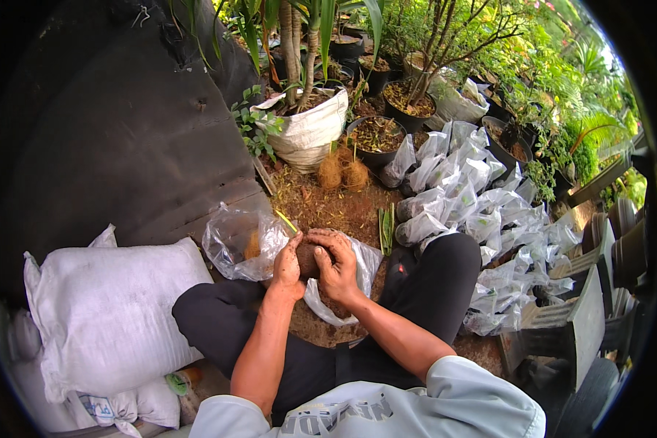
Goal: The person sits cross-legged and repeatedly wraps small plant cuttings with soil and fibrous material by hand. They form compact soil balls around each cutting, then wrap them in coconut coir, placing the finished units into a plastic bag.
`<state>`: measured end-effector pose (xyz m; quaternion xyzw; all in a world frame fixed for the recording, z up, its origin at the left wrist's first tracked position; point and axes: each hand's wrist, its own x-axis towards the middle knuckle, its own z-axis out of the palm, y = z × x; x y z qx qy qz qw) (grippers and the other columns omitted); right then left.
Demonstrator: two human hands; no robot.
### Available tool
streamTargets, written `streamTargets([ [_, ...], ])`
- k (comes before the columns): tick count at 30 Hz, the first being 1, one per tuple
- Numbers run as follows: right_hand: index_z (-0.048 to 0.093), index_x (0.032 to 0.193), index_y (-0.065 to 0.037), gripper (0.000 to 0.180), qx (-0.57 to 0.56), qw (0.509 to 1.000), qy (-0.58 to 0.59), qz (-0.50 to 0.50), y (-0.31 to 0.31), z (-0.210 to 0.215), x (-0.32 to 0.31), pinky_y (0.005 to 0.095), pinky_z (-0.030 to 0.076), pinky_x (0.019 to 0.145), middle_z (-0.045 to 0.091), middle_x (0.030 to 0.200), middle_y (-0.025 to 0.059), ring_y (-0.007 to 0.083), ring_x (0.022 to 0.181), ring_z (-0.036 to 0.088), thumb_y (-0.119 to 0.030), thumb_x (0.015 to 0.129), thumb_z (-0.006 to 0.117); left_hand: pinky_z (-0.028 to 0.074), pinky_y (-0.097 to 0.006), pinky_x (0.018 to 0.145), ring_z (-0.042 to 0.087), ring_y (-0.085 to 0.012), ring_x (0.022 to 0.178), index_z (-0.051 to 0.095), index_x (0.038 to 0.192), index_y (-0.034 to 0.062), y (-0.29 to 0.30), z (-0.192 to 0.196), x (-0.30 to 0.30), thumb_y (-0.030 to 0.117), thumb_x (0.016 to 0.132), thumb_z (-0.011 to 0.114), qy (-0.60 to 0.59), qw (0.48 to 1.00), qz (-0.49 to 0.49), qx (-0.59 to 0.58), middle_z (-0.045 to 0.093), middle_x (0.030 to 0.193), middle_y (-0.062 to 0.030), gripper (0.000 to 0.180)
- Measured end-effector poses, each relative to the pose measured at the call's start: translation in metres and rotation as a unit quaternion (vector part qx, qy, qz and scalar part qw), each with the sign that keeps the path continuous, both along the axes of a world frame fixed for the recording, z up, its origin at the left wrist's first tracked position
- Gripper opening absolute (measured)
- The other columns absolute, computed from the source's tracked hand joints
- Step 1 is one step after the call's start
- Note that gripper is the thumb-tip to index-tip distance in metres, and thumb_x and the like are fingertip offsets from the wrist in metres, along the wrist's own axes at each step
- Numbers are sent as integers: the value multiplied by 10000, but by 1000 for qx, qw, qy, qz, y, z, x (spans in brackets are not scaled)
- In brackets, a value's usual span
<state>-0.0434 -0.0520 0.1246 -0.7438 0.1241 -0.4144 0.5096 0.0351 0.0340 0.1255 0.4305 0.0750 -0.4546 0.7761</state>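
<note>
My left hand (287,264) and my right hand (336,264) are cupped around a dark brown ball of soil (308,258), pressing it from both sides. A short yellow-green stem (287,221) sticks up beside my left fingertips; its lower end is hidden. Below my right hand lies an open white plastic bag (367,257) with loose soil (332,301) in it. Left of my hands rests a clear plastic bag (230,232) holding a brown fibrous ball (252,246).
Many knotted clear bags (456,204) crowd the right side. Fibre-wrapped balls (355,175) sit ahead, near a white sack planter (310,135) and black pots (376,139). A full white sack (120,314) stands at left. Cut green leaves (386,228) lie right of my hands.
</note>
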Motion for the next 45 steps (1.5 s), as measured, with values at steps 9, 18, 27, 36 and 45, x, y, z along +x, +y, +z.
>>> streamTargets([
  [9,694,989,42,242,383,923,-2,42,-12,-18,6,336,493,911,699,1036,143,245,965,661,-159,973,560,481,-420,990,597,-224,1156,515,1332,78,-10,12,-3,579,1019,426,51,999,-2,-1,597,1245,-97,598],
  [18,666,1096,33,363,352,933,-21,75,-8,-11,12,374,477,969,689,1043,116,229,1038,634,-275,1011,492,519,-393,945,634,-206,1046,636,1172,125,-17,-8,-5,431,1034,447,62,993,81,-51,673,1080,-44,385],
  [27,685,1058,20,167,205,978,-26,-9,-5,-14,19,359,474,900,665,1068,138,252,994,627,-68,938,608,493,-331,936,600,-190,1086,602,1259,81,-21,-14,-6,358,1039,506,-75,995,59,-2,637,1127,-58,367],
  [36,703,1043,-3,185,-64,998,20,-7,0,-16,8,435,461,951,682,1079,174,353,1040,622,-85,928,583,513,-342,892,615,-186,1012,620,1145,99,-19,-31,-10,360,1043,485,6,991,112,-71,637,1095,-63,311],
  [45,663,1182,-13,297,-172,981,84,-8,-9,-15,13,462,386,1051,656,1212,183,359,1179,571,-183,963,557,533,-376,887,648,-194,977,634,1108,136,-22,-24,-3,385,1037,447,10,992,97,-74,671,1059,-50,319],
])
